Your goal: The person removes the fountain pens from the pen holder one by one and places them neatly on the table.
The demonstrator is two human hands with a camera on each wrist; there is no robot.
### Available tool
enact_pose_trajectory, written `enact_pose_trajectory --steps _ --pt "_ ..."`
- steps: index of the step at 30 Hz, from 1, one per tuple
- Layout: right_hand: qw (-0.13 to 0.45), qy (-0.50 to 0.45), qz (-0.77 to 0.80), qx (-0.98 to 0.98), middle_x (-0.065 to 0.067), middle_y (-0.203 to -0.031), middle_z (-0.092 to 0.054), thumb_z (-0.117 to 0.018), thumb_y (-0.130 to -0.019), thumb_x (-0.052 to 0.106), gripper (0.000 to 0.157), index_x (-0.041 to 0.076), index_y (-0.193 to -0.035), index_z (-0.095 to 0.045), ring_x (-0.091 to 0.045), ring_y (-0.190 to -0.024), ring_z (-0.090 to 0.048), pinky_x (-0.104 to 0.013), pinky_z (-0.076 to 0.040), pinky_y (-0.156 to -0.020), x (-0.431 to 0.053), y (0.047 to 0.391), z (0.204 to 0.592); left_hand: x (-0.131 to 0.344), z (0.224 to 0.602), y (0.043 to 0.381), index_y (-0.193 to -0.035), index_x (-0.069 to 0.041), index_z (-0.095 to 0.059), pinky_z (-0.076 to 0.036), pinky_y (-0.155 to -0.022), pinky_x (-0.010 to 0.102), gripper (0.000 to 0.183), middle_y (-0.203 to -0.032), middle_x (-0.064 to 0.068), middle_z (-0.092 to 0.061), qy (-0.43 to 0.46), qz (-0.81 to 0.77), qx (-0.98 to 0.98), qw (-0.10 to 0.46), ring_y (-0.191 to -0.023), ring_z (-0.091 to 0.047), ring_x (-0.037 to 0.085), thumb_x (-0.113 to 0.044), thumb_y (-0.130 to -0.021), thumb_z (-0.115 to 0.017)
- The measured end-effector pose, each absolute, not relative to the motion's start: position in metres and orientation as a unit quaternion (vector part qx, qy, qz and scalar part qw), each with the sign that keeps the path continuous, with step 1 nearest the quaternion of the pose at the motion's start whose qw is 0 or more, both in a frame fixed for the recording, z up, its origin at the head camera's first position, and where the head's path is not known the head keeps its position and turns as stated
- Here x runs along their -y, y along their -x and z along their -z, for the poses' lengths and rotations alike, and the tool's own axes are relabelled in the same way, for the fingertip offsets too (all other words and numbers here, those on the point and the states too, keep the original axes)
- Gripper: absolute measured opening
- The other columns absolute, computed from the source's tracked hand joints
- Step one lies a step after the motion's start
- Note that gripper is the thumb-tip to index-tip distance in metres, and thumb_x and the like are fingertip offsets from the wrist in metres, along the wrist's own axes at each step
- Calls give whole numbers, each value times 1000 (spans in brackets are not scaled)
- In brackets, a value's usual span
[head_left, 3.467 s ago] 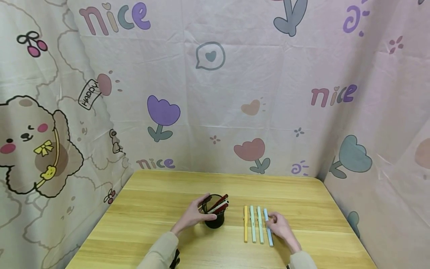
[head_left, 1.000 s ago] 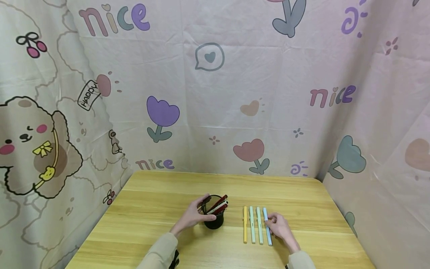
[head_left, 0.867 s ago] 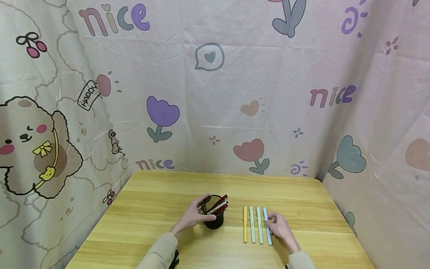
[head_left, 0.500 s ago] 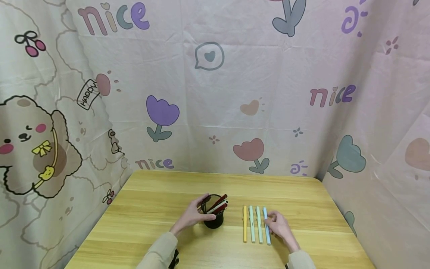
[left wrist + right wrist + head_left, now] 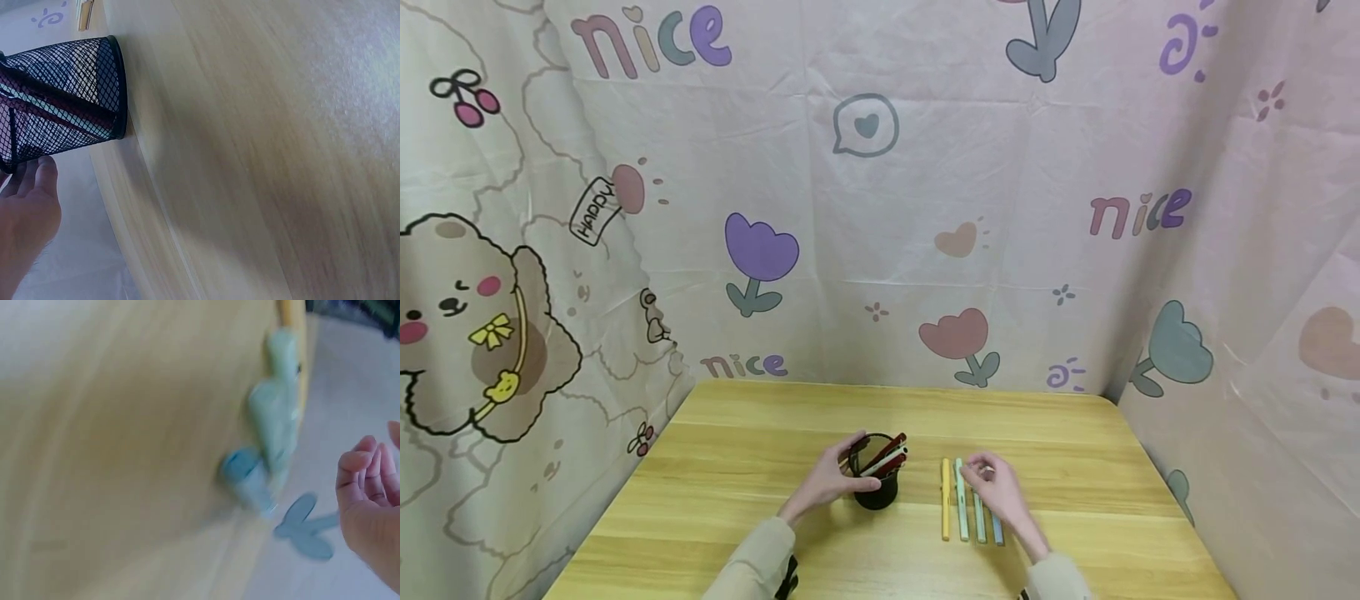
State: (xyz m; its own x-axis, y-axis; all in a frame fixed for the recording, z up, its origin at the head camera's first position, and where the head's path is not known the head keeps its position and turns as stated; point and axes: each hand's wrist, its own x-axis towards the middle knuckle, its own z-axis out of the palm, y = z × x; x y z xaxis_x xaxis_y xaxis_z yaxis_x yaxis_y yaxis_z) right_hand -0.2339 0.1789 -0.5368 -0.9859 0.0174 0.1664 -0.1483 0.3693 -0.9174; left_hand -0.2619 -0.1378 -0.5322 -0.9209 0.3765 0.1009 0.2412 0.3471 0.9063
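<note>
Altogether, four pens (image 5: 961, 500) are laid side by side on the worktop (image 5: 737, 500), right of one mesh cup (image 5: 877, 477). The cup is clasped by the left hand (image 5: 831, 482); loosely curled right hand (image 5: 992, 490) fingers are held over the pens, contact unclear.

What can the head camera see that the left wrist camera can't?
Only the head view shows the right hand over the row of pens, and the cartoon curtain behind the table. Only the left wrist view shows the mesh of the black pen cup up close, with the dark red pens visible through it. Both show the left hand at the cup and the wooden table.
</note>
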Motion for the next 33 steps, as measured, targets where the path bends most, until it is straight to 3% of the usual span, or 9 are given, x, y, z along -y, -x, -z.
enact_pose_trajectory --steps 5,10,13,19,24,33 --pt "70 -127 -562 814 -13 -88 -66 -74 -90 11 18 -1 -102 -68 -3 -70 -59 -17 -54 -62 -151 238 528 139 532 261 -156 -5 -36 -38 -114 65 95 -161 23 -35 -194 -538 -818 60 -145 -33 52 -32 -80 -86" --pt "59 -186 -559 806 -14 -93 -66 -72 -92 14 28 1 -116 -66 -1 -74 -59 -17 -56 -68 -130 243 521 138 532 262 -156 -3 -35 -39 -114 65 95 -160 25 -35 -200 -544 -812 65 -145 -33 53 -31 -81 -86" --pt "48 -213 -555 803 -16 -91 -66 -70 -94 14 31 -1 -122 -65 -7 -70 -61 -17 -54 -64 -121 243 515 138 533 263 -156 -2 -34 -39 -114 64 94 -160 25 -35 -201 -551 -807 69 -145 -34 52 -29 -81 -86" --pt "62 -247 -535 806 -23 -81 -64 -65 -95 2 27 -6 -120 -64 0 -59 -52 -15 -47 -52 -108 243 509 137 532 264 -156 -1 -33 -40 -115 62 95 -160 25 -36 -199 -553 -806 70 -146 -34 50 -28 -81 -86" --pt "55 -269 -534 800 -21 -78 -63 -67 -95 5 25 -1 -119 -66 4 -55 -47 -15 -44 -47 -109 252 521 136 531 263 -155 1 -33 -41 -114 62 95 -160 25 -36 -199 -555 -805 71 -146 -34 50 -25 -81 -86" --pt "28 -271 -492 827 -6 -78 -64 -69 -94 7 28 6 -122 -68 3 -57 -51 -17 -46 -48 -109 251 515 136 531 263 -156 -2 -34 -40 -115 61 94 -160 25 -34 -199 -563 -799 71 -146 -35 49 -23 -80 -86"
